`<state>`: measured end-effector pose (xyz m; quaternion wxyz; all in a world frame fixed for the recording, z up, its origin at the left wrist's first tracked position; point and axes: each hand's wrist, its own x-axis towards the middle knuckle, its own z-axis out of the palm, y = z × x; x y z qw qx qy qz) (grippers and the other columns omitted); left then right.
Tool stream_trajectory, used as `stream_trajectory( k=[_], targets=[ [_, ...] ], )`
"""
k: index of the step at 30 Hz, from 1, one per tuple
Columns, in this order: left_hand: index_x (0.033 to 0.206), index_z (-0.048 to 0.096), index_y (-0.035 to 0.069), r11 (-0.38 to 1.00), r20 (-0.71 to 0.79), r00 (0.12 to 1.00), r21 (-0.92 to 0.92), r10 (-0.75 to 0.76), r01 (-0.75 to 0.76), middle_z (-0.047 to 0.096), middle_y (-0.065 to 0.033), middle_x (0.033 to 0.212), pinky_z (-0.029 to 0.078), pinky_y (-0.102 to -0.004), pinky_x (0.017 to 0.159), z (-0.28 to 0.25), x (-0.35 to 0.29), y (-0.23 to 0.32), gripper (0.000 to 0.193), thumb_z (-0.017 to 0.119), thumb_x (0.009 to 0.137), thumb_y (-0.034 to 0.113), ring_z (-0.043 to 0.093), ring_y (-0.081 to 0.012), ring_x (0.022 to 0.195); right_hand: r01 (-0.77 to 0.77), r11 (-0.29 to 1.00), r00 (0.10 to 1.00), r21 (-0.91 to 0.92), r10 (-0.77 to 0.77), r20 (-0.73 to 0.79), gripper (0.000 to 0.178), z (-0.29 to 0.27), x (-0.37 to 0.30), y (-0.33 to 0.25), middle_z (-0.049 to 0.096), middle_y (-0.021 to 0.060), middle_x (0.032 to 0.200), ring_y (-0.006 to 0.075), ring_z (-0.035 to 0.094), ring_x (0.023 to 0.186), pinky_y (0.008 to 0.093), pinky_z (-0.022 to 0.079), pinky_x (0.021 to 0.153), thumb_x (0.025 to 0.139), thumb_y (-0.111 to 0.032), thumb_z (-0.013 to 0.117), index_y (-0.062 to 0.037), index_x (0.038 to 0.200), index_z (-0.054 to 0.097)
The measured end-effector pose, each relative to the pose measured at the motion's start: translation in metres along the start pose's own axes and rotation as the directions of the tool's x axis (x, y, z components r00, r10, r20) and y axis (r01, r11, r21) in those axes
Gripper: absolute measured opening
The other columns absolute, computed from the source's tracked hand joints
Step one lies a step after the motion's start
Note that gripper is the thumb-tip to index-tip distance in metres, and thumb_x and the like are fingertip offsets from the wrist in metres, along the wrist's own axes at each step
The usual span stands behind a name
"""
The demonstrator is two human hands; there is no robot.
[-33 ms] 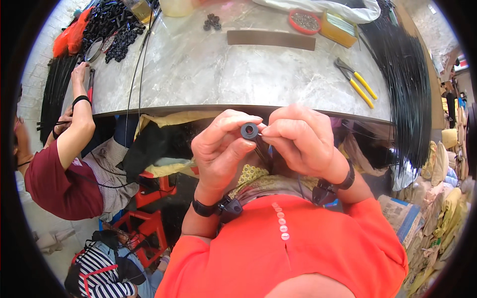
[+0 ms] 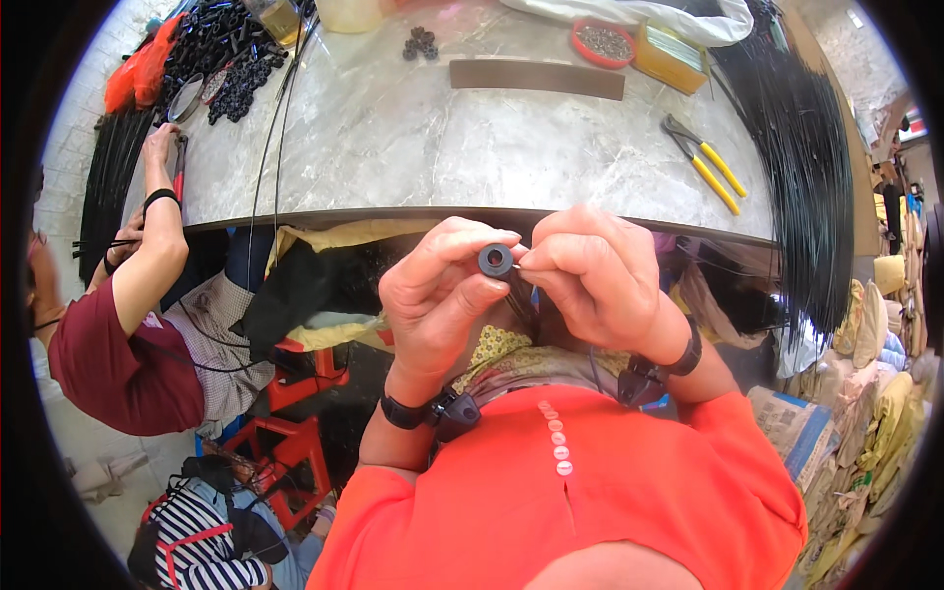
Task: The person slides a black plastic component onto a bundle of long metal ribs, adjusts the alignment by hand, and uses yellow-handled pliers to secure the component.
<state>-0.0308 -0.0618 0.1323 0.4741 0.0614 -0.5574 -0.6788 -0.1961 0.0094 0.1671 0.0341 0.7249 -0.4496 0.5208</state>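
My left hand (image 2: 433,295) pinches a small round black cap (image 2: 496,261) between thumb and fingertips, its hollow end facing up. Close at its right side, the thumb and forefinger of my right hand (image 2: 597,273) are pressed together on a tiny thin metal pin (image 2: 516,266), whose tip touches or nearly touches the cap's edge. Most of that pin is hidden by the fingers. Both hands are held just in front of the table's near edge, above my lap.
On the grey table (image 2: 393,147) lie yellow-handled pliers (image 2: 705,162), a brown strip (image 2: 536,79), a red dish of small metal pieces (image 2: 603,43) and a yellow box (image 2: 672,59). Black rods (image 2: 811,197) hang over the right side. A co-worker (image 2: 138,354) sits at left near red stools (image 2: 285,462).
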Motion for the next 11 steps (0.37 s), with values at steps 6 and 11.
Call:
stream_trajectory(
  k=[6,11],
  targets=[
    [0.108,0.065,-0.005,0.997,-0.049,0.996,0.021,0.07,-0.069,0.065,-0.0164,0.104,0.053,-0.0298,0.08,0.005,-0.004,-0.002,0.027,0.073,0.082,-0.009,0.066,-0.0213,0.095,-0.126,0.992,0.992,0.02,0.126,-0.015,0.019,0.003,0.0,-0.013,0.059,0.0141,0.08,0.027,0.061,0.064,0.0336,0.048,0.053,0.079,0.005,0.072,0.0007,0.093,0.059],
    [0.11,0.063,-0.004,0.989,-0.008,0.993,0.09,0.114,-0.113,0.065,-0.0193,0.109,0.054,-0.0311,0.084,0.002,-0.005,-0.003,0.031,0.076,0.082,-0.006,0.066,-0.0226,0.096,-0.157,0.987,0.987,0.035,0.155,0.053,0.019,-0.003,0.006,-0.017,0.06,0.0146,0.082,0.0291,0.062,0.066,0.0346,0.049,0.054,0.08,0.004,0.071,0.0008,0.094,0.059]
  ],
)
